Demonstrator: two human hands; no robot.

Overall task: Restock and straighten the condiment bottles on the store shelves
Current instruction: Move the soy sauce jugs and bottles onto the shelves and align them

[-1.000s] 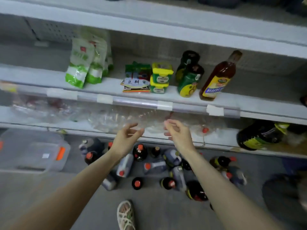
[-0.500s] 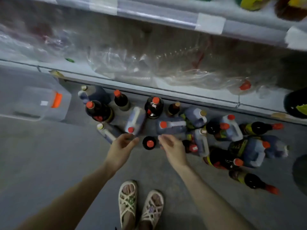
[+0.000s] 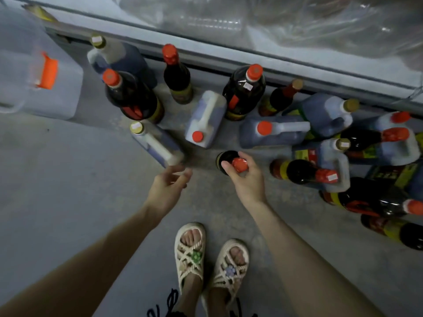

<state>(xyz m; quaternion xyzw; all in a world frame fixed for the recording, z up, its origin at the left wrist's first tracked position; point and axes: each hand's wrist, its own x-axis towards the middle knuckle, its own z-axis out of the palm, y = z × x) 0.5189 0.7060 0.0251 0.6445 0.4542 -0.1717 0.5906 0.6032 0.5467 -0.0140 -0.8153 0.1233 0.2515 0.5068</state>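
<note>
Your right hand [image 3: 246, 179] has its fingers curled round the red cap of a dark bottle [image 3: 225, 160] upright on the floor [image 3: 68, 179], seemingly gripping, while your left hand [image 3: 167, 187] hovers loosely spread beside a jug [image 3: 158, 145].

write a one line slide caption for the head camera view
Right hand closes around the red cap of a dark bottle on the floor, left hand open beside it.

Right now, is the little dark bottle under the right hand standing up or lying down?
Standing up. The small dark bottle is seen from straight above, its red cap facing the camera, with the right hand closing around the cap.
</note>
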